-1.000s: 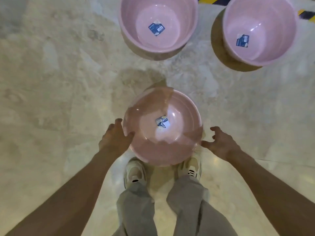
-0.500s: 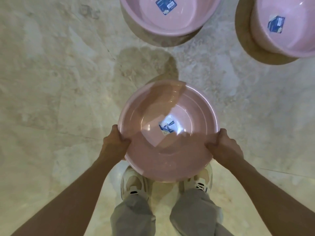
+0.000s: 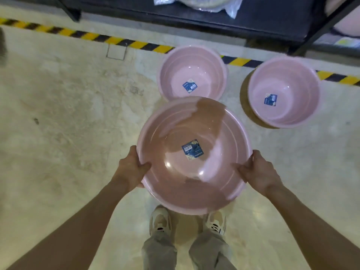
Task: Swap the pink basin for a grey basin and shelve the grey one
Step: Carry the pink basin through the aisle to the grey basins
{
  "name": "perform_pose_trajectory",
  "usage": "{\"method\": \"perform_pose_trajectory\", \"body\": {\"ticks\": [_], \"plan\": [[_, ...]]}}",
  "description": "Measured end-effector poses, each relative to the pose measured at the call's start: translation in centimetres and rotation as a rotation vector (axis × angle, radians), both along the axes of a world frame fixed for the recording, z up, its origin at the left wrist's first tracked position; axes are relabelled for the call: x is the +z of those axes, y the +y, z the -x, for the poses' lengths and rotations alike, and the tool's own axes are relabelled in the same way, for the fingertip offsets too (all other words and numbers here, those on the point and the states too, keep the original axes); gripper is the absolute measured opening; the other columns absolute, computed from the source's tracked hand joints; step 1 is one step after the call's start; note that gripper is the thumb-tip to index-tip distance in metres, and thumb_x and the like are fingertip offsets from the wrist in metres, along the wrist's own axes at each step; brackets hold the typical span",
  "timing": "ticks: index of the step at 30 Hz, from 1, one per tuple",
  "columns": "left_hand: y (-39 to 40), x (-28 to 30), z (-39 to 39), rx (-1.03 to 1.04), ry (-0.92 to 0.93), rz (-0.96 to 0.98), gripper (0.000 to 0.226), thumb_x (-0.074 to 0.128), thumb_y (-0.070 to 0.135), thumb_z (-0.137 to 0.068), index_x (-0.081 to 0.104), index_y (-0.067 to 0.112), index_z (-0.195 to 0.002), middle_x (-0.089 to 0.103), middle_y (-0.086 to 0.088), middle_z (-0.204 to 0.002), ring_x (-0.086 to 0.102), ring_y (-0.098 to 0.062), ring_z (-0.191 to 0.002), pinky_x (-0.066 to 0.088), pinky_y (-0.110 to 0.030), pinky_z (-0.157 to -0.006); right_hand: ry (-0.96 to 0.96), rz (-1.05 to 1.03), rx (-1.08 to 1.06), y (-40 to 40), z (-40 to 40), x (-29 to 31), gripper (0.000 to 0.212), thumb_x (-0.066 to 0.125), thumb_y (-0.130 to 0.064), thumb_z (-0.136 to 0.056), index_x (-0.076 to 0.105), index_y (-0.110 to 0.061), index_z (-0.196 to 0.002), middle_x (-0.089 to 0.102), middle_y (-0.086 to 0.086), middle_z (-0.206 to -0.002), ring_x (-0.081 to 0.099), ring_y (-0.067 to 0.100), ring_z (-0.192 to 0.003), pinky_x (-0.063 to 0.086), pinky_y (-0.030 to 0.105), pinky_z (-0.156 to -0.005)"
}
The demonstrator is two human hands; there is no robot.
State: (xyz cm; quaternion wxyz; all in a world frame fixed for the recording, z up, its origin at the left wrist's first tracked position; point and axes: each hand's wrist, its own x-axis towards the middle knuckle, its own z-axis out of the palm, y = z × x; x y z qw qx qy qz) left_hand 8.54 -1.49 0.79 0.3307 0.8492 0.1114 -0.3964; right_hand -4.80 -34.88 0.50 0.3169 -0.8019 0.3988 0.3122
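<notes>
A large pink basin with a blue label at its bottom is held off the floor in front of me, above my shoes. My left hand grips its left rim, thumb inside. My right hand grips the right rim the same way. No grey basin is in view.
Two more pink basins sit on the pale stone floor just beyond. A black-and-yellow striped line runs across the floor. Behind it stands a dark metal shelf with plastic-wrapped goods.
Both hands closed on the pink basin's rim and lifted it from the floor toward me. My view tilted up, bringing the striped line and the shelf into sight.
</notes>
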Motion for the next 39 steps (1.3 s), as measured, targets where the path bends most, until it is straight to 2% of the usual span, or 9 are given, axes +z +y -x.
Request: {"method": "perform_pose_trajectory", "body": {"ticks": [7, 10, 12, 18, 23, 28, 31, 36, 39], "plan": [[-4.4, 7.1, -6.8, -0.118, -0.106, 0.015, 0.028, 0.068, 0.03, -0.09, 0.049, 0.024, -0.11, 0.065, -0.002, -0.091, 0.069, -0.024, -0.067, 0.058, -0.03, -0.044, -0.169, -0.033, 0.05, -6.1, -6.5, 8.4, 0.041, 0.067, -0.056, -0.085, 0.044, -0.025, -0.1, 0.068, -0.003, -0.077, 0.067, 0.021, -0.08, 0.054, 0.044, -0.076], [-6.0, 6.9, -10.1, -0.187, -0.133, -0.047, 0.034, 0.064, 0.036, -0.088, 0.045, 0.026, -0.115, 0.067, -0.004, -0.087, 0.068, -0.03, -0.07, 0.061, -0.046, -0.061, -0.164, 0.006, 0.043, -7.6, -9.5, 9.0, 0.042, 0.07, -0.056, -0.084, 0.041, -0.026, -0.087, 0.069, -0.003, -0.075, 0.064, 0.02, -0.078, 0.052, 0.043, -0.074], [-6.7, 5.7, -12.8, -0.272, -0.166, -0.1, 0.043, 0.061, 0.043, -0.087, 0.042, 0.027, -0.121, 0.065, 0.003, -0.085, 0.066, -0.029, -0.075, 0.056, -0.043, -0.07, -0.146, 0.029, 0.042, -8.6, -12.0, 8.3, 0.044, 0.069, -0.06, -0.082, 0.043, -0.025, -0.086, 0.07, -0.003, -0.071, 0.064, 0.018, -0.076, 0.052, 0.041, -0.072], [-8.6, -0.5, -22.6, -0.391, -0.224, -0.071, 0.061, 0.059, 0.051, -0.08, 0.042, 0.024, -0.132, 0.065, -0.004, -0.115, 0.064, -0.033, -0.097, 0.052, -0.046, -0.084, -0.169, -0.018, -0.047, -10.1, -20.0, 2.3, 0.049, 0.069, -0.065, -0.078, 0.051, -0.023, -0.095, 0.068, -0.002, -0.065, 0.067, 0.018, -0.074, 0.055, 0.044, -0.078], [-10.4, -7.4, -28.6, -0.417, -0.299, -0.094, 0.075, 0.061, 0.049, -0.079, 0.039, 0.019, -0.144, 0.061, -0.01, -0.128, 0.061, -0.037, -0.11, 0.05, -0.048, -0.089, -0.171, -0.006, -0.112, -11.3, -25.8, -5.8, 0.054, 0.071, -0.064, -0.076, 0.051, -0.019, -0.099, 0.069, 0.002, -0.077, 0.067, 0.026, -0.083, 0.054, 0.049, -0.083], [-10.9, -13.9, -31.2, -0.418, -0.341, -0.052, 0.073, 0.06, 0.052, -0.075, 0.043, 0.025, -0.142, 0.065, -0.002, -0.124, 0.062, -0.031, -0.107, 0.047, -0.039, -0.081, -0.161, 0.021, -0.058, -12.2, -29.0, -13.3, 0.042, 0.071, -0.059, -0.08, 0.043, -0.027, -0.084, 0.066, 0.001, -0.08, 0.064, 0.031, -0.086, 0.054, 0.046, -0.08], [-11.2, -17.6, -31.9, -0.373, -0.328, -0.022, 0.073, 0.06, 0.048, -0.077, 0.042, 0.025, -0.143, 0.062, 0.002, -0.116, 0.06, -0.026, -0.101, 0.041, -0.034, -0.08, -0.186, 0.031, -0.047, -12.4, -30.0, -17.1, 0.039, 0.072, -0.05, -0.083, 0.051, -0.025, -0.104, 0.062, -0.002, -0.08, 0.063, 0.031, -0.086, 0.054, 0.041, -0.074], [-11.5, -22.5, -32.8, -0.374, -0.285, -0.04, 0.08, 0.06, 0.045, -0.075, 0.042, 0.009, -0.144, 0.07, -0.016, -0.111, 0.066, -0.04, -0.1, 0.041, -0.033, -0.075, -0.161, -0.001, -0.078, -12.9, -30.9, -22.0, 0.049, 0.065, -0.031, -0.081, 0.048, -0.031, -0.127, 0.063, 0.003, -0.096, 0.059, 0.03, -0.09, 0.046, 0.034, -0.069], [-11.4, -24.4, -33.0, -0.359, -0.203, -0.067, 0.078, 0.057, 0.05, -0.077, 0.043, 0.01, -0.142, 0.071, -0.013, -0.111, 0.067, -0.038, -0.1, 0.042, -0.034, -0.075, -0.146, -0.018, -0.119, -12.9, -30.8, -23.7, 0.05, 0.066, -0.027, -0.083, 0.048, -0.031, -0.13, 0.063, 0.006, -0.098, 0.059, 0.03, -0.088, 0.044, 0.032, -0.069]]}}
